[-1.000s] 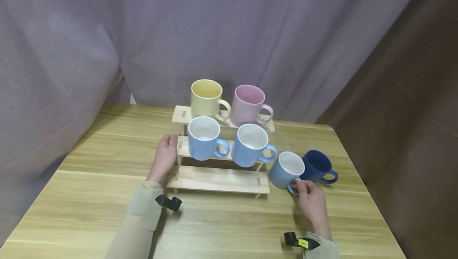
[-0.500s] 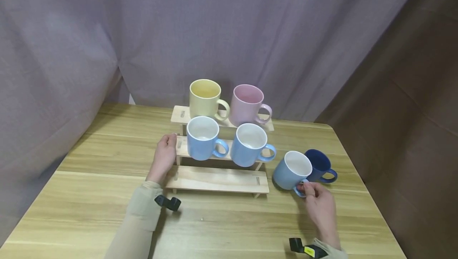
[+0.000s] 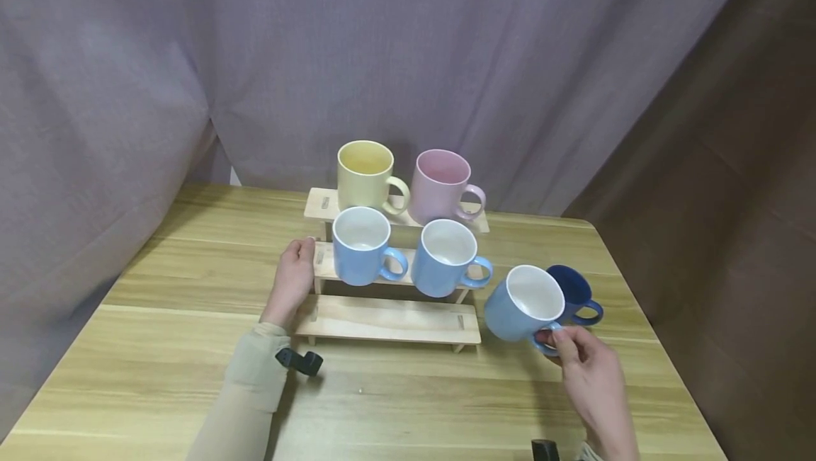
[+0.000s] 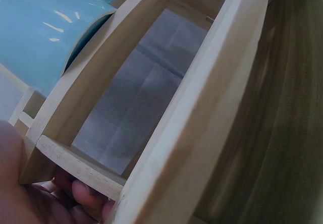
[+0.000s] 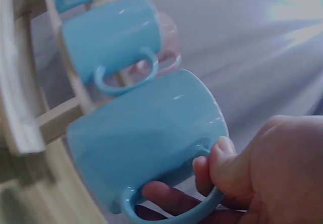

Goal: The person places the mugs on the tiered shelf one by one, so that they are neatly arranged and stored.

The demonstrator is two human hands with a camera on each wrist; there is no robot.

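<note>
My right hand point(image 3: 593, 369) pinches the handle of a light blue mug point(image 3: 519, 309), white inside, raised above the table and tilted. In the right wrist view, fingers pass through the handle of this mug point(image 5: 146, 133) and the thumb presses on it. My left hand point(image 3: 293, 280) grips the left end of the three-step wooden rack point(image 3: 395, 319); the left wrist view shows its fingers curled under the rack's side piece point(image 4: 81, 166). On the middle step stand two light blue mugs, one left point(image 3: 360, 252) and one right point(image 3: 440, 266). The lowest step carries nothing.
A yellow mug point(image 3: 363, 181) and a pink mug point(image 3: 436, 195) stand on the top step. The dark blue mug point(image 3: 574, 291) sits on the wooden table point(image 3: 395, 404), partly behind the raised mug. Grey curtain point(image 3: 395, 57) hangs behind; brown cloth point(image 3: 720, 234) hangs at the right.
My right hand has raised the light blue mug off the table, drawing it right and toward me, with more tilt. The left hand and the rack stay put.
</note>
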